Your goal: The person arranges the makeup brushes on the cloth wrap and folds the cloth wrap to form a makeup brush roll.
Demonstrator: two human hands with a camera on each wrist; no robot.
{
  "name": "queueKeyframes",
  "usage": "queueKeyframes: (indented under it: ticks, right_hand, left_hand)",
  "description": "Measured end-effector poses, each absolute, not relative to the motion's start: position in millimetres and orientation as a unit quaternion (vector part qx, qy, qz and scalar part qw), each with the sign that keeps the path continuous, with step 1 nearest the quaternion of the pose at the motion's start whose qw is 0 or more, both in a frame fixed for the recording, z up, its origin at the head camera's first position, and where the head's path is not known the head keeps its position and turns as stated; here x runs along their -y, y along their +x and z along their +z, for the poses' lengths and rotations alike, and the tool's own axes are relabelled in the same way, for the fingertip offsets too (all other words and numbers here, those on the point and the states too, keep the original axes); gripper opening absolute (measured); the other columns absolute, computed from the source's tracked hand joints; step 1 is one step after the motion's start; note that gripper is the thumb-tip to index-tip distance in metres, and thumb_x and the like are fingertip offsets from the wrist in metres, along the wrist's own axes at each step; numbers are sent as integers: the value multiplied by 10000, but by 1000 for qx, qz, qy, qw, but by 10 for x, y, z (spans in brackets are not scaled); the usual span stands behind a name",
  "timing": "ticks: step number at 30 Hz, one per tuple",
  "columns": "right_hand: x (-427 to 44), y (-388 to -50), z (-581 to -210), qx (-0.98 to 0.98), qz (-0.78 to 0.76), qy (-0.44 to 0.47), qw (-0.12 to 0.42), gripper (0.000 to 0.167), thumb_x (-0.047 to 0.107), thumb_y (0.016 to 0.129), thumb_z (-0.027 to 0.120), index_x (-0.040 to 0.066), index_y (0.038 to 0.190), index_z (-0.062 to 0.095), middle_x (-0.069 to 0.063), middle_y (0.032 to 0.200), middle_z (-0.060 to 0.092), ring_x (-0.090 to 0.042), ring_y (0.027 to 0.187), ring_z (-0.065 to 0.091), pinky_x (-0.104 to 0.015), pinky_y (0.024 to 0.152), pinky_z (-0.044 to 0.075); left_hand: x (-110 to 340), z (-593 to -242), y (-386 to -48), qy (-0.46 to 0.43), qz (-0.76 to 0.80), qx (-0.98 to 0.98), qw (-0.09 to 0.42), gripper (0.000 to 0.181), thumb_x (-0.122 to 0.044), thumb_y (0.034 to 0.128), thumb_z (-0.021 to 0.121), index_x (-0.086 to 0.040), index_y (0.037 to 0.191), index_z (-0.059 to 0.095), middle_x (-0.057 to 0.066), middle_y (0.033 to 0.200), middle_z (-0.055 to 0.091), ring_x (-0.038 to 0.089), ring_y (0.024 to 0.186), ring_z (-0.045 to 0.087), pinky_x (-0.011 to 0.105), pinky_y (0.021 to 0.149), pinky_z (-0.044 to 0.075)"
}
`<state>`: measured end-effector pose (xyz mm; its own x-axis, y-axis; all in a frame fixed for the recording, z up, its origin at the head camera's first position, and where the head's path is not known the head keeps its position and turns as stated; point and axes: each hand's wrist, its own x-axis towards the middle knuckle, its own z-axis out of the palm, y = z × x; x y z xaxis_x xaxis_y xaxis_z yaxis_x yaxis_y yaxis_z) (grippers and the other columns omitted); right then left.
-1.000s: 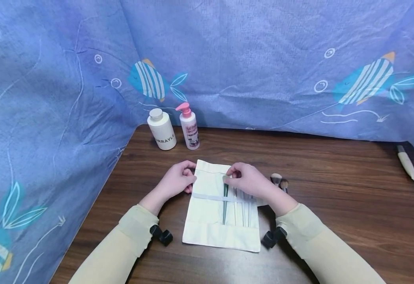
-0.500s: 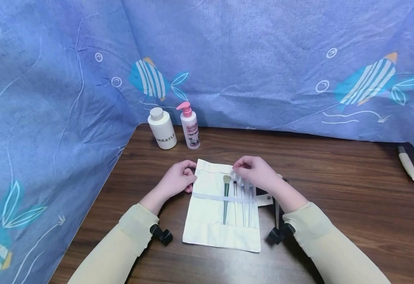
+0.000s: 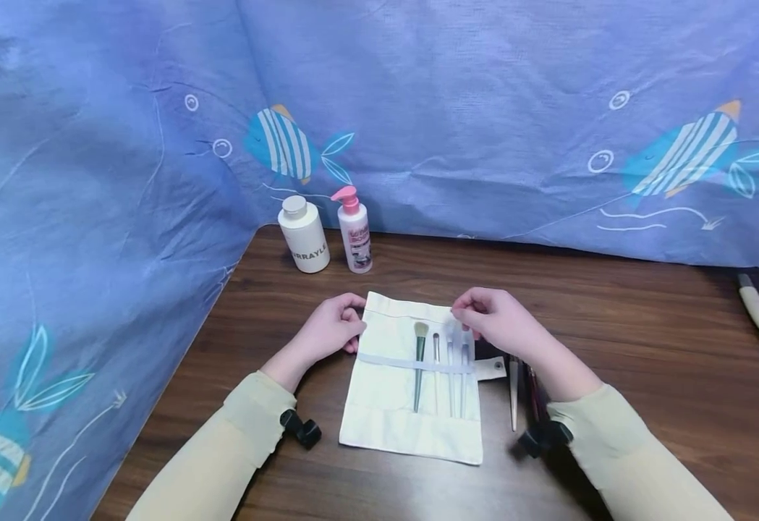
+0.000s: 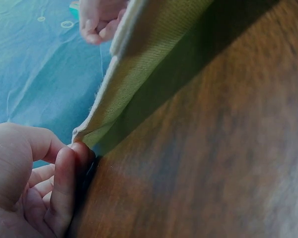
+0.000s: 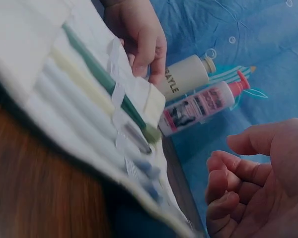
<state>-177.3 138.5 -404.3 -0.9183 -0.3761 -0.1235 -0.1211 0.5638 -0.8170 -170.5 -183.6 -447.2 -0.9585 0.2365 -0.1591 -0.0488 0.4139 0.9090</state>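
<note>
A cream cloth brush roll (image 3: 379, 420) lies spread on the table, its upper part raised. Under its elastic band sit a green-handled makeup brush (image 3: 419, 369) and several slimmer pale brushes (image 5: 72, 94). My left hand (image 3: 330, 329) pinches the roll's left edge between thumb and finger, as the left wrist view shows. Near the upper right corner is my right hand (image 3: 493, 315). In the right wrist view its fingers are loosely curled, with a gap to the thumb and nothing held. A strap with a snap (image 3: 491, 367) sticks out from the roll's right side.
Loose brushes (image 3: 514, 394) lie right of the roll, partly under my right forearm. A white bottle (image 3: 304, 239) and a pink pump bottle (image 3: 356, 239) stand at the back left. A pale tapered object (image 3: 757, 311) lies far right. Blue curtain (image 3: 483, 145) surrounds the table.
My right hand has left the green brush's head and moved right to the roll's corner, uncovering the brush heads. The left hand keeps its hold. The head view has shifted slightly.
</note>
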Motion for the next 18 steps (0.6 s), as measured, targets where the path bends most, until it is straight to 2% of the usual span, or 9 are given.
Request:
queueKeyframes:
  ticks: [9, 18]
  right_hand:
    - [-1937, -1636, -4041, -895, -421, -93, 115, 220, 196, 1013, 628, -17, 1017, 682, -50, 717, 610, -179, 641, 601, -295, 555, 511]
    - [-2146, -1590, -4111, -891, -431, -84, 115, 245, 241, 1003, 654, 1, 957, 676, -35, 701, 605, -155, 616, 583, -286, 532, 484]
  left_hand:
    - [1811, -4461, -1708, 49, 534, -834, 135, 386, -15, 919, 620, -48, 1304, 604, 83, 709, 635, 188, 520, 629, 305, 534, 572]
    - [1822, -4472, -1724, 46, 529, -836, 140, 391, -23, 934, 625, -44, 1323, 593, 86, 726, 636, 187, 526, 629, 310, 538, 571]
